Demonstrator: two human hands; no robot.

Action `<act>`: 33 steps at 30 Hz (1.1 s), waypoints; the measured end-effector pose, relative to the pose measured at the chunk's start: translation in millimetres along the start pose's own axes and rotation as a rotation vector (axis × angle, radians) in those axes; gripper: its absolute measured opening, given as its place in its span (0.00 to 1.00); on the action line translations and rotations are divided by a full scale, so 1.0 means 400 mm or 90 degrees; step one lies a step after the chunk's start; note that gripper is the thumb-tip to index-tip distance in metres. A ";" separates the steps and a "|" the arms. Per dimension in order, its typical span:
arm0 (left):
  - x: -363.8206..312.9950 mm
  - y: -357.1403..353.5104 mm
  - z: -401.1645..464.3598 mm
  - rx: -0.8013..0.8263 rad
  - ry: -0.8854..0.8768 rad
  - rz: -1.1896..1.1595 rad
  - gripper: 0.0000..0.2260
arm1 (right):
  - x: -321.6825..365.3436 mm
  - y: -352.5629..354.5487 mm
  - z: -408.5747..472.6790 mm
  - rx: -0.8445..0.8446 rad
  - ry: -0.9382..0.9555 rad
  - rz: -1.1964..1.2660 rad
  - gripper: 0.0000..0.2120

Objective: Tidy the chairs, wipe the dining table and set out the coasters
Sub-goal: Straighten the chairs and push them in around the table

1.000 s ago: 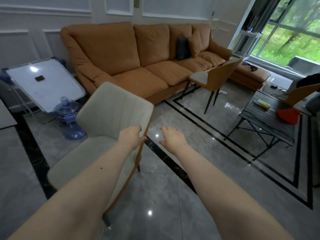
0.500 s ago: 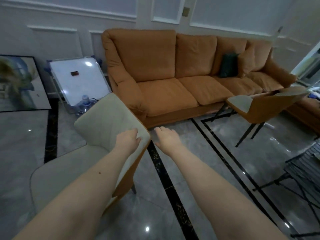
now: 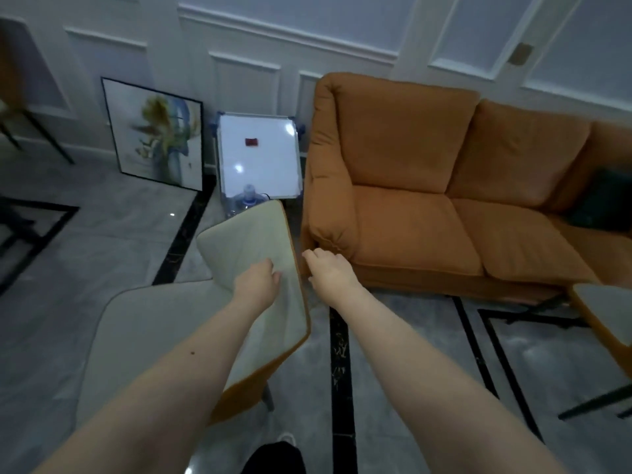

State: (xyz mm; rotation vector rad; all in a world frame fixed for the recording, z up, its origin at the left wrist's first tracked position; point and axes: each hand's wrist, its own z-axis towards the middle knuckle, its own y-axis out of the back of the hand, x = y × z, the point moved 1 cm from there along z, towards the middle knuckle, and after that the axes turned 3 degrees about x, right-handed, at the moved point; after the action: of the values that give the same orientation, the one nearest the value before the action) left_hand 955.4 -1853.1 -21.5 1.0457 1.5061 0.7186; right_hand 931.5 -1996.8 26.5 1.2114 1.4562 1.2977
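A dining chair with cream upholstery and an orange shell stands on the grey floor just in front of me, its seat to the lower left. My left hand holds the backrest near its side edge, with the fingers curled against the cream face. My right hand hovers just right of that edge with loosely bent fingers and holds nothing. A second chair of the same kind shows at the right edge. No dining table, cloth or coasters are in view.
An orange sofa stands close behind the chair on the right. A whiteboard, a water bottle and a framed painting are by the wall. Dark table legs are at the lower right, and another chair is at the far left.
The view has swung left: the sofa moved right and the painting came into view. The chair stayed under my left hand and turned with me. My right hand stays beside the backrest.
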 end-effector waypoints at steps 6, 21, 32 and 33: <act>-0.013 -0.051 0.109 -0.006 0.108 -0.068 0.14 | -0.048 -0.025 0.164 0.016 0.134 -0.026 0.22; 0.016 -0.026 0.209 0.022 0.371 -0.153 0.15 | -0.057 -0.028 0.477 0.109 0.499 -0.217 0.16; -0.094 -0.071 0.086 -0.075 0.596 -0.306 0.14 | -0.072 -0.014 0.529 0.136 0.730 -0.345 0.20; -0.108 -0.079 0.072 -0.081 0.600 -0.314 0.16 | -0.075 -0.017 0.528 0.127 0.737 -0.340 0.19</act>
State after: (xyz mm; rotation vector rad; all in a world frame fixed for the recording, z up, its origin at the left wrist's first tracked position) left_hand 976.1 -1908.4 -36.4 0.1629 2.3544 0.9849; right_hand 1141.5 -1983.8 -8.9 0.0015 2.5171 1.5240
